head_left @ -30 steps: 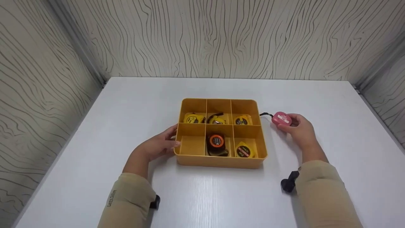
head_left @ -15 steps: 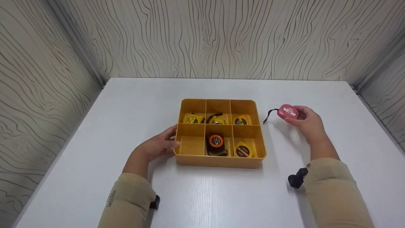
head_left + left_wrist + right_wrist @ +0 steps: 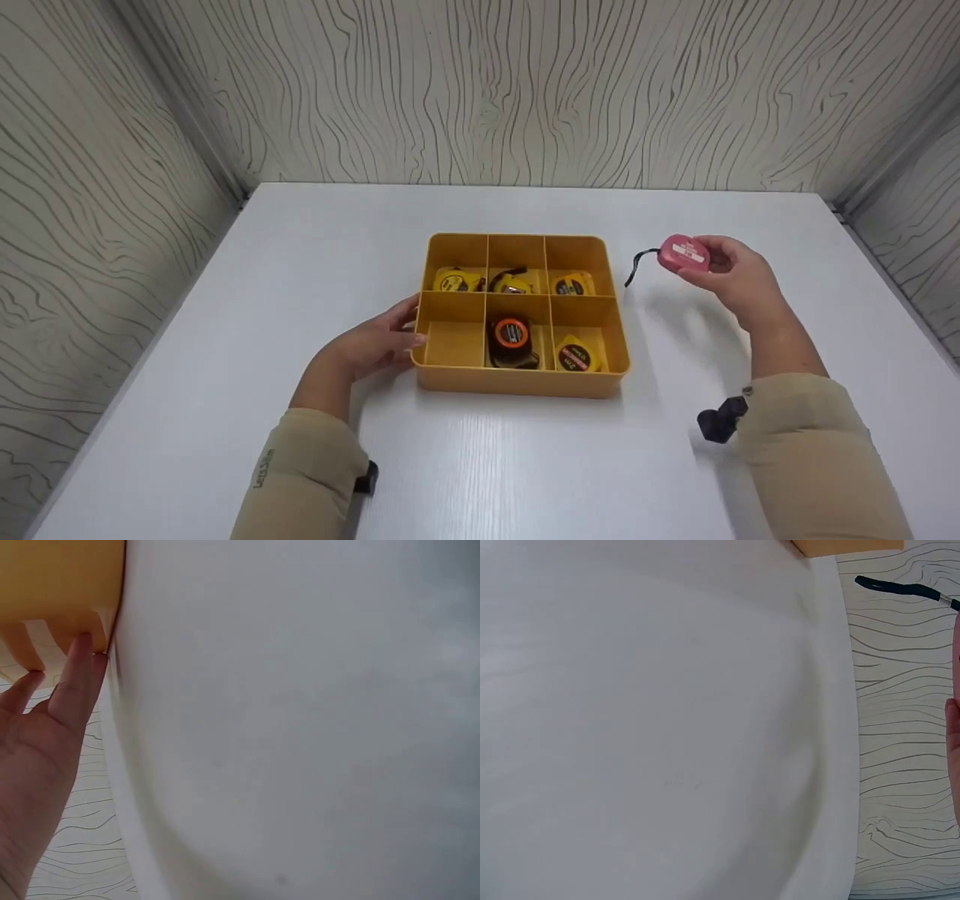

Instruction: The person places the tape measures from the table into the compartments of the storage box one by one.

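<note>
In the head view my right hand pinches a pink tape measure above the table, right of the box. Its black wrist strap hangs loose. My left hand touches the left side of a mustard-yellow divided box, its fingers extended against the wall in the left wrist view. Yellow tape measures lie in the back compartments. At front middle sits a black-and-orange tape measure, and at front right a yellow one marked 2m. The front left compartment holds nothing.
The box stands on a white table. Wood-grain panels rise behind the table and at both sides. A small black device is worn at the right wrist.
My right hand has moved away from the box, to the right and toward the back, with the pink tape measure. The strap now hangs down. My left hand has stayed by the box.
</note>
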`<state>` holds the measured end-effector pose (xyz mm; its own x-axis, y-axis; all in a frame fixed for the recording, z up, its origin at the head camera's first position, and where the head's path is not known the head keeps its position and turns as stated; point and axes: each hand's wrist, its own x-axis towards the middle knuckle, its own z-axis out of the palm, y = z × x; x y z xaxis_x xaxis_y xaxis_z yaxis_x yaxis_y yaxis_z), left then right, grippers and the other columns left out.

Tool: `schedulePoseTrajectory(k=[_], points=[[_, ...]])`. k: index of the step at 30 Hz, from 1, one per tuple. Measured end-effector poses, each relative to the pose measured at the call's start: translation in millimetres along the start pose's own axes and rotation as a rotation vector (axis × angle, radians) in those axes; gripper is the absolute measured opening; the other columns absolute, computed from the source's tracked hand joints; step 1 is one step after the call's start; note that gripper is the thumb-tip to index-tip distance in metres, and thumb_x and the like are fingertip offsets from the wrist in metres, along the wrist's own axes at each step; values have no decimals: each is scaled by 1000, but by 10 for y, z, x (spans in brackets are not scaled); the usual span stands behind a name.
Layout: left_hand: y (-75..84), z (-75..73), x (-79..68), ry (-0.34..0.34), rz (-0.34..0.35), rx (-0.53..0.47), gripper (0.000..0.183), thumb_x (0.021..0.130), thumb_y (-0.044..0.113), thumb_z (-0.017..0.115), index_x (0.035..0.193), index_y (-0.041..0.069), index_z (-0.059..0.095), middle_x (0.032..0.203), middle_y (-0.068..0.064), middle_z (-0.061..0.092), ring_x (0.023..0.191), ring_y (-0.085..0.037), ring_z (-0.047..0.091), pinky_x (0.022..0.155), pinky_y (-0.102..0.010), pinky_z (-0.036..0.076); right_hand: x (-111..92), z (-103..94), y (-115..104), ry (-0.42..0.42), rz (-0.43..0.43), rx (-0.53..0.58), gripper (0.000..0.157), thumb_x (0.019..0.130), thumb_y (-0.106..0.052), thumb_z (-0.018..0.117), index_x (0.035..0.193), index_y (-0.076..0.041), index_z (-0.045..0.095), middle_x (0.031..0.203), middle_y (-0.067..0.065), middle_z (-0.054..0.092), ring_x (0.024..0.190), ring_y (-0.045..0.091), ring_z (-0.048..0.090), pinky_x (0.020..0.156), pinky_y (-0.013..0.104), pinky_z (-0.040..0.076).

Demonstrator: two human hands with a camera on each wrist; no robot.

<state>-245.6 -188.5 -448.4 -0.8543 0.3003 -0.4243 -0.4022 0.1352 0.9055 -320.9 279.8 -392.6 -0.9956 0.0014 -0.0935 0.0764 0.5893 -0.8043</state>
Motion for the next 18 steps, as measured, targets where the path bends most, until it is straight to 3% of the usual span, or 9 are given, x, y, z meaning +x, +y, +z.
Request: schedulePoseTrajectory(k=[11, 18], points=[[7, 14, -12, 8, 8, 26, 74, 80, 18, 70, 139, 41, 31, 143, 4, 31, 122, -17, 44, 96, -35, 43, -70, -46, -349, -7, -75, -21, 87, 71, -48, 72, 140, -12, 33, 137, 12, 38, 123, 30, 37, 95, 45, 41], [8, 16, -15, 14, 7, 1, 74, 80, 15, 69, 139, 40, 31, 143, 4, 32, 123, -17, 44, 97, -36, 42, -136, 25, -575, -31, -176, -15, 76, 73, -42, 73, 135, -12, 41, 129, 9, 46, 118, 24, 45, 94, 40, 43]])
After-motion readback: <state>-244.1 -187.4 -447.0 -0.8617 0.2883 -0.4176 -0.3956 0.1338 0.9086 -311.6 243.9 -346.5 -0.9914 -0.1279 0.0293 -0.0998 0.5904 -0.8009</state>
